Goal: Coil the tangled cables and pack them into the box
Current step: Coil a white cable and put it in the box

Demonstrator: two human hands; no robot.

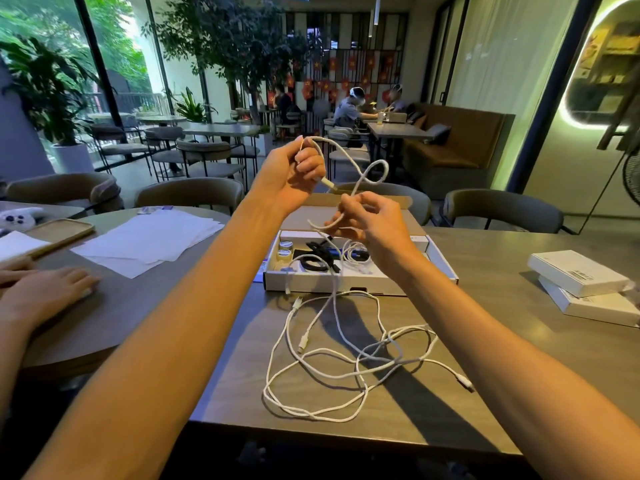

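Left hand [294, 174] pinches white cable [363, 171] near its plug; right hand [370, 220] fingers curl round it, above open box [440, 261]. Tangle [346, 358] lies on table [502, 271]. Advice: even loops, slack fed slowly.

Bare table [502, 292] to the right of the box [346, 284], open as far as the two stacked white boxes [581, 285] near the right edge. Near side of the table blocked in the middle by tangled white cables [346, 358]; one strand runs up over the box's front wall. Box open on top, but crowded inside with black cables [317, 259], small jars [285, 249] and white cables. Above the box, both hands, left [287, 178] and right [370, 220], with a looped cable [367, 174] between them. On the left, papers [149, 240] and another person's hand [45, 292]. Free strip of table between the papers and the box.
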